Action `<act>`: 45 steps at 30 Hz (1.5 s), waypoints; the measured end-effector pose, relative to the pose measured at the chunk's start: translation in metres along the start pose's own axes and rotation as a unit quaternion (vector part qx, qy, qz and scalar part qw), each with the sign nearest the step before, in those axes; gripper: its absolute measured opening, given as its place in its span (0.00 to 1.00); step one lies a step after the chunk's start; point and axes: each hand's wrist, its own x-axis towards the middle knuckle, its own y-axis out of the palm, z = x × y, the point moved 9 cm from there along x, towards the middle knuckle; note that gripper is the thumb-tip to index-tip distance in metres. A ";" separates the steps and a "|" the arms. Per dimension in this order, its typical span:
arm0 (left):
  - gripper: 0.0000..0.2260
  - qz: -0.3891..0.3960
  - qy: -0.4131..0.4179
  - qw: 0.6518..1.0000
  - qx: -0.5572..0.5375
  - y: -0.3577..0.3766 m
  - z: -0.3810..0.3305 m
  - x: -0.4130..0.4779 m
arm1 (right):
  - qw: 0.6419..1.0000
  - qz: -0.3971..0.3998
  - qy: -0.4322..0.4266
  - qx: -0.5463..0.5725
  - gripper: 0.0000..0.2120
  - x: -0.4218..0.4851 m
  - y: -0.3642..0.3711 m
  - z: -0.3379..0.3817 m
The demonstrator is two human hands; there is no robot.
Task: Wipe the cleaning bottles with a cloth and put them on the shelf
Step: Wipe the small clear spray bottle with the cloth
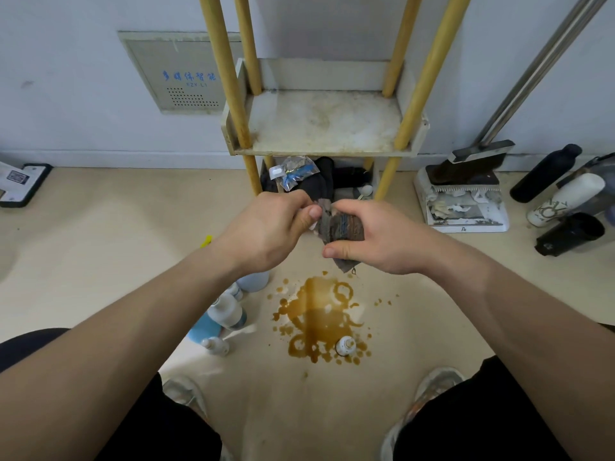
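Both hands held out in front, above the floor, just near of the shelf.
Left hand (266, 224): thumb and curled fingers pinch the left edge of the cloth (342, 227).
Right hand (376, 237): fingers curled over the top of the bunched cloth, thumb underneath, grasping it.
The cloth is grey-brown and crumpled, and one corner hangs down below the right thumb.

The shelf (319, 124) stands against the far wall on yellow posts. Its visible upper tray is stained and bare. The lower tray holds dark fabric and a clear plastic bag (293, 171).

Cleaning bottles (226, 311) stand in a cluster on the floor at near left, partly hidden by the left forearm. They are white and pale blue, with a blue item beside them.
One small bottle (345, 346) stands apart, at the near edge of a brown spill (316, 314) directly below the hands.

Right of the shelf is a dustpan (462, 201) with scraps in it. Further right lie a black bottle (545, 173) and a white bottle (565, 199), tilted
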 end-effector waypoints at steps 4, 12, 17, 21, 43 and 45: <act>0.23 0.029 -0.051 0.997 -0.040 0.004 0.011 0.002 | 0.996 -0.012 0.001 -0.090 0.15 0.002 0.004 -0.002; 0.07 0.020 -0.014 0.984 -0.176 -0.010 0.008 -0.002 | 0.988 0.023 0.009 0.155 0.09 0.004 0.002 -0.006; 0.14 -0.007 -0.052 0.997 -0.064 -0.017 0.009 0.000 | 0.999 -0.020 -0.017 0.026 0.11 0.007 0.000 0.000; 0.25 -0.022 -0.133 0.983 -0.124 -0.013 0.017 -0.001 | 0.999 -0.034 -0.032 0.000 0.12 0.004 0.001 0.004; 0.08 -0.013 -0.123 0.889 -0.441 -0.004 0.006 -0.009 | 0.942 -0.119 0.004 0.313 0.33 0.011 0.017 -0.011; 0.09 -0.023 -0.131 0.882 -0.452 -0.007 0.011 -0.009 | 0.941 -0.141 0.009 0.306 0.33 0.010 0.013 -0.014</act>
